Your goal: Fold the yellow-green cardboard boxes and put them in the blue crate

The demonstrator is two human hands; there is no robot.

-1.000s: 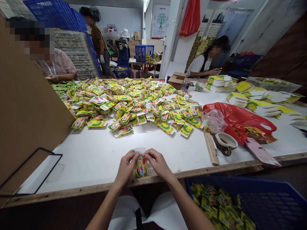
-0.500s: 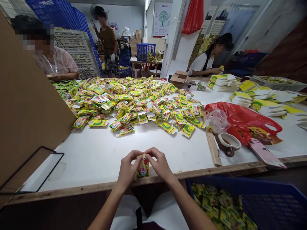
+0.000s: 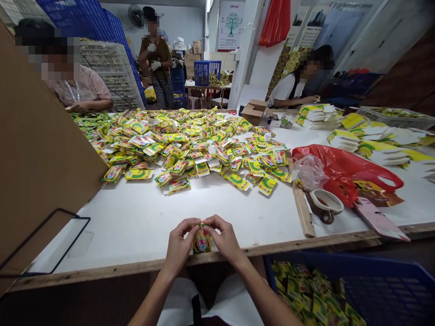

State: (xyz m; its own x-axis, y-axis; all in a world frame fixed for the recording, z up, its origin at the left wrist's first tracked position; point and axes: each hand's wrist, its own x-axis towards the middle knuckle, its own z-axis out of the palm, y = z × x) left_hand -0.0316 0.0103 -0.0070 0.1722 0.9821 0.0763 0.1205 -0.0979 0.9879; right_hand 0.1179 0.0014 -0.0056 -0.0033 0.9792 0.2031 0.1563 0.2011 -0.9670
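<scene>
Carton point(image 3: 201, 243), single, yellow and green with a printed front: held at the lower centre of the frame, by the near edge of the white tabletop point(image 3: 136, 228). Change noted: the white end flap, shown raised above the fingers a second ago, is no longer seen. It is judged to be folded over or tucked in, so the closing of the upper end is taken to be nearly done; the exact seating is hidden by the fingers.

Left hand point(image 3: 180, 238), bare: closed on the carton's upper left, thumb laid on the printed face, fingers curled over at the top. Right hand point(image 3: 222, 237), bare: closed likewise on the upper right, fingertips almost met with those opposite. Forearms are brought in from the bottom of the frame, angled inward.

Pile of cartons point(image 3: 190, 147): spread across the centre, many ends left open. Blue crate point(image 3: 384, 283), lower right: part-filled with similar cartons.
</scene>
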